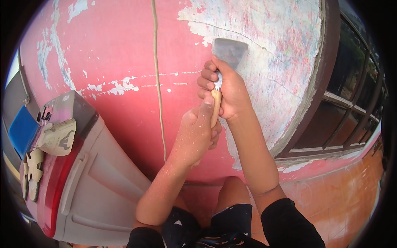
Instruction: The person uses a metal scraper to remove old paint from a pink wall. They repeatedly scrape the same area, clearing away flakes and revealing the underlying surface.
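Both my hands grip one wide-bladed scraper [230, 51], its metal blade at the upper middle, over the wall where pink paint borders a bare whitish patch. My left hand [200, 130] is closed around the lower part of its wooden handle. Above it, my right hand [225, 83] holds the neck and upper handle, with the thumb near the base of the blade. The pink painted wall [124, 55] has ragged peeled spots at the left. Pale flecks speckle my left forearm. Whether the blade's edge touches the wall is hard to tell.
A beige cable [158, 77] hangs down the wall. At the left stands a large grey plastic container [105, 192] bearing sandals [34, 170], a torn paper piece [59, 139] and a blue flat object [22, 131]. A dark-framed window [328, 124] is on the right, above an orange tiled floor [335, 204].
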The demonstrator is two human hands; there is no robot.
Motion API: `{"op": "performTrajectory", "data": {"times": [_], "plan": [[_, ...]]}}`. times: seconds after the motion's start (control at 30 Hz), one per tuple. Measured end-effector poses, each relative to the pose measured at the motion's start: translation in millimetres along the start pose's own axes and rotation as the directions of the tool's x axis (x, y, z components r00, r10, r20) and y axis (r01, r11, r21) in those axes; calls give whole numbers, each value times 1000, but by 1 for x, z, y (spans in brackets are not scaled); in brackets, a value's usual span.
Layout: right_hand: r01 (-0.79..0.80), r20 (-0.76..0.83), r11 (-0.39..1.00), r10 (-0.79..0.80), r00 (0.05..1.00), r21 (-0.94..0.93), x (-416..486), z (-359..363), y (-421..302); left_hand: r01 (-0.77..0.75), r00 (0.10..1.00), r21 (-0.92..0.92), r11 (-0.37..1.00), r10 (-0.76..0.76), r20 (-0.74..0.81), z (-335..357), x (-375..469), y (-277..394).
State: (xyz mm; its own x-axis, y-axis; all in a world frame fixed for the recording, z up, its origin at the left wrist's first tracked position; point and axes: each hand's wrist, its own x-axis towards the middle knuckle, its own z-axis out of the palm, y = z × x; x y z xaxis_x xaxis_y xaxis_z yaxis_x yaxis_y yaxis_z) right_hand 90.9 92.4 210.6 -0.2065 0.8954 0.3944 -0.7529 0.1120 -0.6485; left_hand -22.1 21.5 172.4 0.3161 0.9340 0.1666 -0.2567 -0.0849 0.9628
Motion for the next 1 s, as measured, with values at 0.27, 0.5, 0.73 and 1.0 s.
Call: {"op": "performTrajectory", "data": {"times": [0.27,0.5,0.73,1.0], "plan": [[12,-35,999,-13,999,-39,-2,-15,5,49,998,-35,998,-47,38,-2,7,-9],[-49,-55,998,47,997,-37,-19,-23,19,38,999,1,999,-38,18,-3,-5,-33],[-25,-32,1000,25,999,-2,-10,-16,7,40,999,-25,999,-39,27,1,2,-11],[-142,-145,990,138,980,-15,-42,-36,47,94,995,-105,990,-95,-14,-6,-23,-57]]}}
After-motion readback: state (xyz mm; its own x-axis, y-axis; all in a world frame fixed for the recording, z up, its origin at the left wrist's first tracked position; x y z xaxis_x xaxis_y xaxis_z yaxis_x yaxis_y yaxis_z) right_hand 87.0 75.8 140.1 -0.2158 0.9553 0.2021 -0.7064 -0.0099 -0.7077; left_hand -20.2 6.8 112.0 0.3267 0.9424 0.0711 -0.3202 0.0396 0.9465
